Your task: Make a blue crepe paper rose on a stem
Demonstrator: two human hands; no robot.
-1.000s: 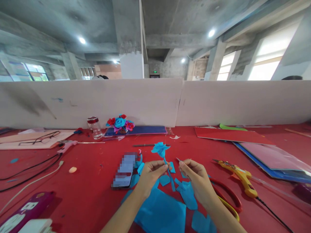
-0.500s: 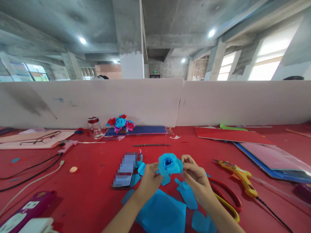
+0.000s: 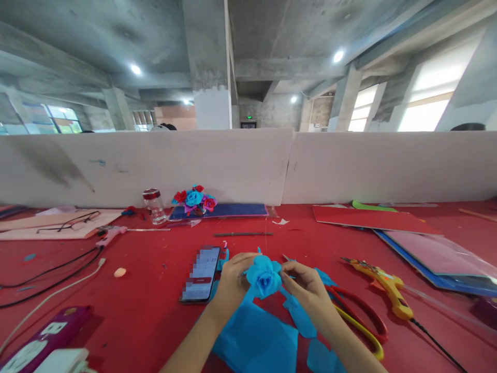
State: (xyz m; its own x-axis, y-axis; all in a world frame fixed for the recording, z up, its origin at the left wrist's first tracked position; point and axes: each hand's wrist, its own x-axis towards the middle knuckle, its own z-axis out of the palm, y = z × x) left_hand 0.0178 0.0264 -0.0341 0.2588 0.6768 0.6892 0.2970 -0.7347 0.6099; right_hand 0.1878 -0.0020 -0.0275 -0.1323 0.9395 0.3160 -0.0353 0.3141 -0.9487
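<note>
A blue paper flower [image 3: 264,278] with ruffled petals is held between my two hands, its centre tilted toward me. My left hand [image 3: 233,280] is closed around its left side and base; the fingertips are partly hidden behind the petals. With thumb and fingers pinched, my right hand [image 3: 305,282] grips the edge of a petal on the right. Under the hands lies a blue paper sheet [image 3: 258,339], with cut blue petal pieces [image 3: 301,315] beside it. Scissors with red and yellow handles [image 3: 365,316] rest by my right wrist, their blades mostly covered.
A phone [image 3: 202,274] lies left of my hands. A yellow glue gun [image 3: 382,285] is at right, near stacked coloured sheets [image 3: 430,251]. Farther back stand a small bouquet [image 3: 195,199] and a glass jar [image 3: 154,206]. A purple power strip [image 3: 46,336] sits front left.
The flower has tipped toward me and shifted slightly down and left. My left hand has turned and risen around its side, while my right hand has moved a little left with the petal.
</note>
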